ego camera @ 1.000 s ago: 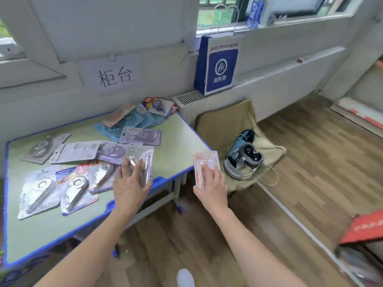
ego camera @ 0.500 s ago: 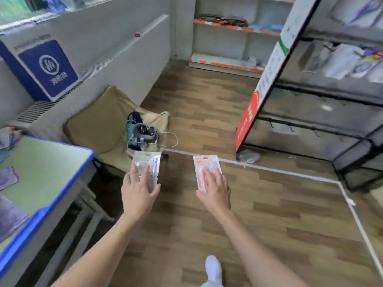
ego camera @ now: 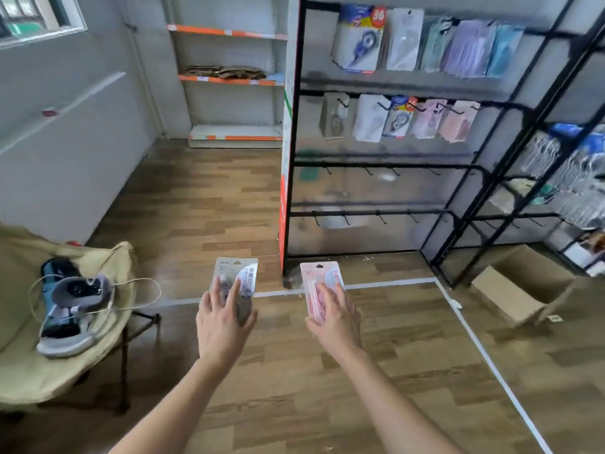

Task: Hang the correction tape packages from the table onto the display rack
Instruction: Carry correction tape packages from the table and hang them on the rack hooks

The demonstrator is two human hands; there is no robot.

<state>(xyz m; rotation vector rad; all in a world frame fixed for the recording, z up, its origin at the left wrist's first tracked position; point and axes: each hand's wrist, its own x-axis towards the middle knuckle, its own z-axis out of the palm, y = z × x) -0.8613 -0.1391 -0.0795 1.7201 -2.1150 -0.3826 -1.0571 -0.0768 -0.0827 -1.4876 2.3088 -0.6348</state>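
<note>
My left hand (ego camera: 224, 322) holds a grey correction tape package (ego camera: 240, 273) upright in front of me, fingers laid over its face. My right hand (ego camera: 334, 317) holds a pink correction tape package (ego camera: 319, 278) the same way. The black display rack (ego camera: 386, 158) stands ahead and to the right. Several packages hang on its two upper rows, among them a blue-and-white package (ego camera: 358, 37) and pink packages (ego camera: 455, 121). The two lower rows carry bare hooks (ego camera: 368, 172). The table is out of view.
A tan folding chair (ego camera: 108, 326) with a headset and cables on it stands at the left. A red-and-white sign panel (ego camera: 285, 178) edges the rack's left side. An open cardboard box (ego camera: 520, 283) lies on the floor at the right. White tape lines cross the wooden floor.
My view has swung right, from the table to the display rack. My left hand lifted the grey package off the table; both hands carried their packages along.
</note>
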